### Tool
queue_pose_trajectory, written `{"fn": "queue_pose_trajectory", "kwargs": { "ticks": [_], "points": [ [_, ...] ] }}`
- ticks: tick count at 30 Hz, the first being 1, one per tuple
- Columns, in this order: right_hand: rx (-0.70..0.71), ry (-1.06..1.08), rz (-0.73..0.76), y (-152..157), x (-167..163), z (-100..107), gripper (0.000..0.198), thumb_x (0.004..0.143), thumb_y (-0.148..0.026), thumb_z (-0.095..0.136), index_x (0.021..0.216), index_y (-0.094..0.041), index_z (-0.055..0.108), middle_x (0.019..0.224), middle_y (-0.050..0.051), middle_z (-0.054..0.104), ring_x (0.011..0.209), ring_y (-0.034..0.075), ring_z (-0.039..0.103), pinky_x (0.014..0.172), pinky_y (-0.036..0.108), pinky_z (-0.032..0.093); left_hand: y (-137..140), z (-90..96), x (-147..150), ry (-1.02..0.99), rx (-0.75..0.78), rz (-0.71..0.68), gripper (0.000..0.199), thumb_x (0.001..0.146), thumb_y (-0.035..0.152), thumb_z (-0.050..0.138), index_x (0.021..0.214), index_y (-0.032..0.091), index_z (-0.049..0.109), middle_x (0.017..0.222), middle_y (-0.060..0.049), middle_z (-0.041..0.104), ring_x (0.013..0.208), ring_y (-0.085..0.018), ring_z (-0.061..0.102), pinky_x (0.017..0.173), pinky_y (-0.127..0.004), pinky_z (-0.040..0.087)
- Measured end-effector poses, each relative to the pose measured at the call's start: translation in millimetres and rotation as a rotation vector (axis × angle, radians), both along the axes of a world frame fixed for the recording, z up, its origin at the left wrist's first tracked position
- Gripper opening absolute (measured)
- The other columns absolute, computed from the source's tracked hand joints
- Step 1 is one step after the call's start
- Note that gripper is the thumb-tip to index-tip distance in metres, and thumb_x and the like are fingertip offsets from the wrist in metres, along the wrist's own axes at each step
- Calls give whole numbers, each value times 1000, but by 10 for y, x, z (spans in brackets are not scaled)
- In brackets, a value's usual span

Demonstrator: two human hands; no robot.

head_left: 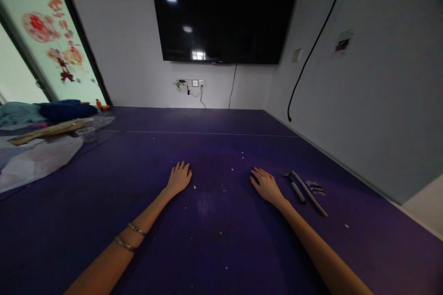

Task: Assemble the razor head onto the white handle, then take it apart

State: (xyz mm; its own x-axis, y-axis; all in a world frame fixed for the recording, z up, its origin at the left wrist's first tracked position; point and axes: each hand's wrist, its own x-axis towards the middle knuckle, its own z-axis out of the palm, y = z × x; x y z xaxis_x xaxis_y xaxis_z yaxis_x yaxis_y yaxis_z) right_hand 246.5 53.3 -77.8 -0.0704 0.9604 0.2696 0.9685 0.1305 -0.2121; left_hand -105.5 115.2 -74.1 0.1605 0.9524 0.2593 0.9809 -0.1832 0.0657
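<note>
Palm down on the purple tabletop (204, 239), my left hand (179, 178) has its fingers spread and holds nothing. Two bracelets (125, 243) circle that forearm. My right hand (267, 186) also rests on the purple surface, fingers apart and free of any object. Just right of it lies a tool with a grey handle and black end (296, 191), its narrow head pointing away from me; I cannot tell its exact kind. Beside that is a thin, pale, slightly bent rod (309, 194). A small clear packet with dark pieces inside (316, 187) lies farther right.
At the left, white plastic sheeting (44, 159), a long yellowish packet (51, 131) and dark blue cloth (67, 110) are piled up. Tiny white scraps dot the surface. A black cable (311, 50) hangs down the right wall. A large television (224, 14) hangs ahead.
</note>
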Motion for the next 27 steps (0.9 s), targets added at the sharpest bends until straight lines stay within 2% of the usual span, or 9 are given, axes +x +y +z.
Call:
{"fn": "queue_pose_trajectory", "kwargs": {
  "ticks": [12, 16, 19, 22, 27],
  "points": [
    [1, 17, -4, 13, -2, -34, 46, 89, -35, 35, 127, -15, 51, 137, 10, 45, 130, 25, 33, 105, 43, 24, 33, -23, -25, -6, -5, -1, 48, 89, 32, 30, 130, 11, 46, 138, -17, 41, 130, -31, 33, 103, -47, 29],
    [56, 107, 11, 37, 54, 32, 45, 87, -31, 39, 126, -12, 51, 131, 13, 51, 124, 23, 43, 102, 38, 31, 45, -21, -37, -8, -3, -7, 49, 89, 33, 30, 129, 11, 46, 137, -17, 42, 130, -32, 33, 102, -48, 29],
    [150, 190, -34, 38, 248, 169, 41, 82, -22, 44, 120, -10, 56, 122, 14, 58, 115, 22, 51, 98, 34, 37, 58, -24, -50, -14, 0, -13, 49, 88, 33, 30, 128, 10, 47, 137, -17, 43, 129, -32, 34, 102, -47, 30],
    [194, 252, -158, -45, 577, 335, 39, 77, -16, 46, 113, -12, 62, 110, 12, 65, 100, 21, 61, 89, 31, 44, 71, -16, -61, -38, 13, -14, 47, 88, 32, 32, 126, 11, 50, 135, -17, 45, 128, -32, 36, 102, -47, 30],
    [31, 192, -359, -358, 1057, 460, 33, 76, -19, 49, 102, -13, 68, 93, 10, 71, 85, 20, 65, 71, 23, 46, 71, 86, -17, -85, 40, -43, 41, 86, 28, 33, 115, 9, 57, 124, -16, 55, 120, -28, 47, 100, -42, 35]
  ]
}}
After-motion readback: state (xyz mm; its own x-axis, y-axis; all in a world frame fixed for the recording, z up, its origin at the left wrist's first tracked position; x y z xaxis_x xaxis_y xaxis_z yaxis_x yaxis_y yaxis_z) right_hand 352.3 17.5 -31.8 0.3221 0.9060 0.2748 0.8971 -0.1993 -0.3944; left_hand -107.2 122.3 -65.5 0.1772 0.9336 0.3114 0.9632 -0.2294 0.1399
